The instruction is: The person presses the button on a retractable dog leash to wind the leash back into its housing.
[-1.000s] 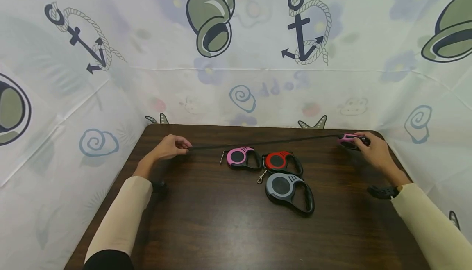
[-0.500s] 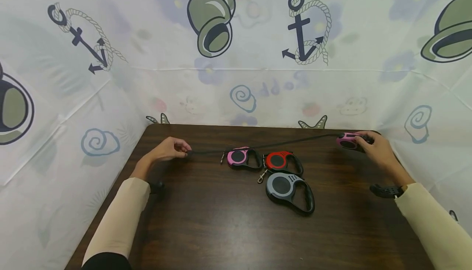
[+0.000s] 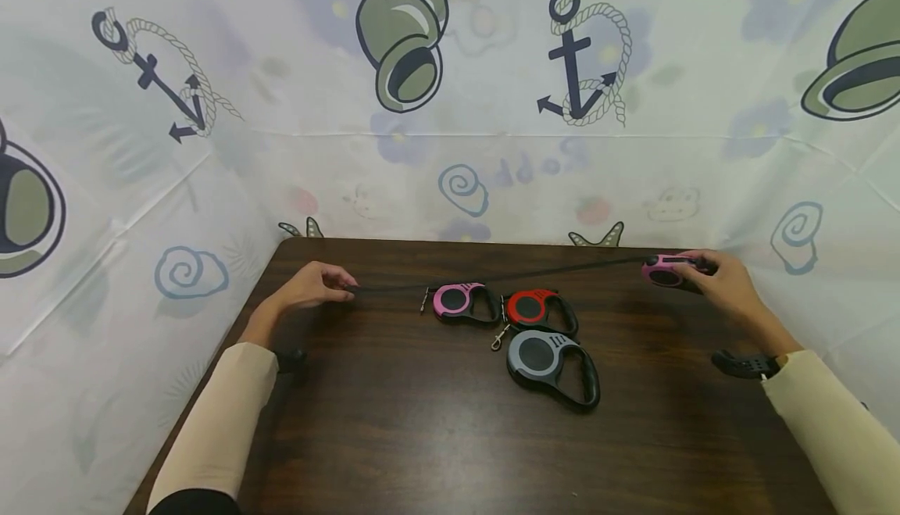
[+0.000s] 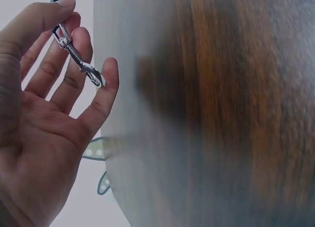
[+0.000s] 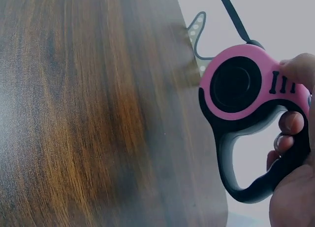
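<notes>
A pink and black retractable dog leash (image 3: pixel 662 273) is in my right hand (image 3: pixel 727 287), above the table's far right part. The right wrist view shows fingers curled through its black handle loop (image 5: pixel 227 163) and the thumb on the pink casing (image 5: pixel 269 72). From the casing, a black strap (image 3: pixel 541 271) runs left across the table to my left hand (image 3: pixel 311 288). There, thumb and fingertips pinch the strap's end beside a silver snap hook (image 4: pixel 74 54), which hangs over the other fingers.
Below the strap lie a second pink leash (image 3: pixel 448 302), a red one (image 3: pixel 523 307) and a larger grey one (image 3: pixel 536 353), close together on the dark wooden table (image 3: pixel 394 429). A loose silver snap hook (image 3: pixel 498 338) lies beside the red leash. Printed white cloth (image 3: pixel 323 155) surrounds the table.
My left hand has shifted slightly left with the strap's end. My right hand has edged a little right, still holding the pink leash. The leashes on the table have not moved.
</notes>
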A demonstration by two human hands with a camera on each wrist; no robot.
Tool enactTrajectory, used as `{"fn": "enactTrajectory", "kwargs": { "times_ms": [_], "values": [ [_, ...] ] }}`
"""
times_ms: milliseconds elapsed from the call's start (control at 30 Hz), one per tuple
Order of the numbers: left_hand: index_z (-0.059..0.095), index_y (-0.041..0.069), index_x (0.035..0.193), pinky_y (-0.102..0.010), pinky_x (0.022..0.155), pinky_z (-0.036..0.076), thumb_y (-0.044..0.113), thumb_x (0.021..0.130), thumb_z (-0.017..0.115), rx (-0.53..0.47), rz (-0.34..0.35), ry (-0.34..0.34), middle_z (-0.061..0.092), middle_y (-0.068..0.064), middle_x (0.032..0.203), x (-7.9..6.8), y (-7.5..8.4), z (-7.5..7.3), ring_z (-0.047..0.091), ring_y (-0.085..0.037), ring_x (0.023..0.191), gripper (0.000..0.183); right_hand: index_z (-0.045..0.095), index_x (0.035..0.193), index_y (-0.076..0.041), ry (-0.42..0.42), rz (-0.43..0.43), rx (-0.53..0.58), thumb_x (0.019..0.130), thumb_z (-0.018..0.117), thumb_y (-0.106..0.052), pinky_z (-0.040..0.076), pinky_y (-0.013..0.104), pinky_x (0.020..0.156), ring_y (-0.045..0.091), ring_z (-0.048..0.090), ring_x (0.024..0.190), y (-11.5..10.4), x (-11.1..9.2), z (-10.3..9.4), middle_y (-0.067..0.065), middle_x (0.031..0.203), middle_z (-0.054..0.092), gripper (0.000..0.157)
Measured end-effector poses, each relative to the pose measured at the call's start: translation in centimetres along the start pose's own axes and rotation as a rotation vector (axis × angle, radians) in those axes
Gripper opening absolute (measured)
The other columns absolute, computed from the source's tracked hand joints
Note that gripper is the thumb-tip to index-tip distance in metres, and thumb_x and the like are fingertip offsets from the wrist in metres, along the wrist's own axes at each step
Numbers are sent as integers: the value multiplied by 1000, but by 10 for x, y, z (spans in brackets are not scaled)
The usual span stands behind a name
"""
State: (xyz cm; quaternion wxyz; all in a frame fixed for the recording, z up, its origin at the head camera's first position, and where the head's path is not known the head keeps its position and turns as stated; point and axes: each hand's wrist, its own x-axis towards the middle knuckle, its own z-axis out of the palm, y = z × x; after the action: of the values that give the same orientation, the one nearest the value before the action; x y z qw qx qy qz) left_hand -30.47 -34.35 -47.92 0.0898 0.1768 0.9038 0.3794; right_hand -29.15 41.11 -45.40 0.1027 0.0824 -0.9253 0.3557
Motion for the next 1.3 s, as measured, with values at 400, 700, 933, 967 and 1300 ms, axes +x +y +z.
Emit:
{"fn": "enactTrajectory", "kwargs": {
  "times_ms": [400,700,933,967,1300],
  "values": [
    [80,1,112,-23,76,53,7,93,81,5,32,57,81,-10,101,-11,0,-9,67,-13,87,20,71,128,3,-134,-11,7,104,70,-30,46,26,65,12,56,85,-3,-10,-17,23,117,68,40],
    [80,-1,113,-24,75,53,4,94,79,-34,22,48,81,-12,103,-21,2,-16,69,-11,88,20,72,128,1,-200,6,-5,107,64,-30,43,31,66,18,53,83,0,-18,-24,4,102,68,37],
    [79,-1,116,-25,76,53,6,95,79,-32,2,51,80,-12,102,-25,5,-17,68,-12,87,22,68,127,11,-191,43,74,113,51,-29,45,29,72,13,59,83,5,-19,-24,-2,92,69,44],
    [79,0,116,-25,76,53,7,95,79,-30,3,53,80,-12,102,-25,6,-17,69,-12,87,22,67,127,11,-186,53,82,113,51,-30,46,28,72,12,59,82,5,-19,-24,-3,91,69,46],
    [79,-2,114,-24,73,53,3,94,78,7,44,70,80,-12,98,-26,5,-19,69,-11,82,20,66,125,12,-142,66,124,114,50,-27,44,28,67,9,54,78,6,-19,-22,-10,85,67,44]
  ]
}}
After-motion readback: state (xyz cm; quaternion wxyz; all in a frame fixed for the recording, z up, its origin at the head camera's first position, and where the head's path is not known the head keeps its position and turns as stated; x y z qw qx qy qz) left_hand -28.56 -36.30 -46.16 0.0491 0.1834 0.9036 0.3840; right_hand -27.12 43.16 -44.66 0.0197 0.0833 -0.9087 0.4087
